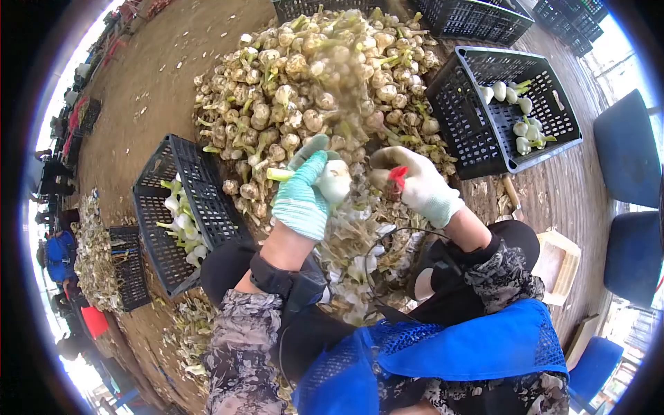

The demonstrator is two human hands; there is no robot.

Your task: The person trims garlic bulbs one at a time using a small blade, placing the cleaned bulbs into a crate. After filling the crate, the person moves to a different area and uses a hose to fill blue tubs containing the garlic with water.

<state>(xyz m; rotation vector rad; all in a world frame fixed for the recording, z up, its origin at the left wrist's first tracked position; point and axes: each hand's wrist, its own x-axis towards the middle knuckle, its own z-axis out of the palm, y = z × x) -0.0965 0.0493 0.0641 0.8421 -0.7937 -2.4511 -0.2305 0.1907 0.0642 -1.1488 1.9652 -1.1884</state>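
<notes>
My left hand (304, 190), in a mint-green glove, is closed around a white garlic bulb (335, 181) whose pale green stem (279, 174) sticks out to the left. To its right, my right hand (413, 183), in a whitish glove, is curled closed around a small object with a red part (398, 176); its kind is not clear. The two hands are apart. Beyond them rises a large heap of unpeeled garlic bulbs (277, 90) with brownish skins and cut stems. Loose papery garlic skins (363, 266) lie below the hands, between my knees.
A black crate (477, 131) at the right holds several white bulbs (529, 135). Another black crate (207, 197) at the left contains white bulbs with green stems (183, 225). A wooden box (557, 266) lies right of my knee. Blue chairs (628, 149) line the right side.
</notes>
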